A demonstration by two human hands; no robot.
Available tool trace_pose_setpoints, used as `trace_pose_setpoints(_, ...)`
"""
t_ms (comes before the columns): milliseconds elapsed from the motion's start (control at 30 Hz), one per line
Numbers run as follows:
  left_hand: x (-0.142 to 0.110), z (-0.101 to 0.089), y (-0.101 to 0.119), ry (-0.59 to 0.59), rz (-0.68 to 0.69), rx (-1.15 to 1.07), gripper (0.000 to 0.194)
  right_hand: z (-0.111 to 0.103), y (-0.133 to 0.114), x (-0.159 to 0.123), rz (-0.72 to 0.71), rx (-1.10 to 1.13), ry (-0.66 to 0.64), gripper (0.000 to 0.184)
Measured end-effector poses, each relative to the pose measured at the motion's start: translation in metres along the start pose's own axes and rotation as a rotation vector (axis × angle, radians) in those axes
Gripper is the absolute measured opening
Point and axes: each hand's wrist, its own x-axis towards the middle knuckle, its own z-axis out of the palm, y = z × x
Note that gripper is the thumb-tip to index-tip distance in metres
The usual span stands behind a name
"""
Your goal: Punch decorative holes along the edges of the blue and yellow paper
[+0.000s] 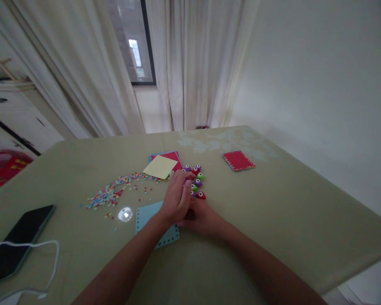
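Observation:
Several small balls with eye patterns [199,183], in red, green and purple, lie clustered in the middle of the table. My left hand [178,195] curves along the cluster's left side, its fingers bent over the nearest balls and its thumb pointing forward. Close in front, my right hand [203,217] points leftward and meets the left hand. A dark gap shows between its thumb and fingers; some fingertips are hidden. No held thing is visible in either hand. Partly under my left wrist lies a light blue square card [146,215] with dots along its edges.
Beyond the hands, a pale yellow square [160,167] overlaps red and blue cards [171,155]. Tiny coloured pieces [109,192] are scattered left, by a clear round dome [125,214]. A phone [22,237] and white cable [55,258] lie left, another red card [238,161] right.

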Motion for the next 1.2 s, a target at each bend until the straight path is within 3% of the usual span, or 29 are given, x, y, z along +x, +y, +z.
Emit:
trace_pose_setpoints(100,-0.010,-0.027,-0.012,0.050,-0.063,0.033,0.042,-0.001,-0.004,-0.001,0.028,-0.086,-0.004,0.028)
trace_pose_setpoints(233,-0.049,-0.056,-0.038,-0.110,-0.056,0.111,0.027,-0.004,-0.011,-0.001,0.063,-0.113,-0.012,0.024)
trace_pose_setpoints(333,-0.081,-0.066,-0.057,-0.210,-0.055,0.184,0.026,-0.004,-0.013,0.000,0.093,-0.083,0.004,0.023)
trace_pose_setpoints(467,-0.100,-0.067,-0.070,-0.272,-0.047,0.237,0.031,-0.003,-0.013,0.000,0.106,-0.068,0.023,0.024)
trace_pose_setpoints(733,-0.104,-0.062,-0.078,-0.271,0.005,0.285,0.033,-0.003,-0.007,0.000,0.123,-0.028,0.003,0.028)
trace_pose_setpoints(967,-0.107,-0.061,-0.076,-0.241,0.019,0.273,0.034,-0.006,-0.023,-0.002,0.181,0.033,0.052,0.028)
trace_pose_setpoints(1100,-0.107,-0.060,-0.073,-0.217,0.020,0.254,0.032,-0.005,-0.043,0.007,0.157,0.187,0.145,0.059)
trace_pose_setpoints(1200,-0.108,-0.059,-0.073,-0.203,0.024,0.239,0.031,0.001,-0.059,0.021,0.084,0.317,0.137,0.068)
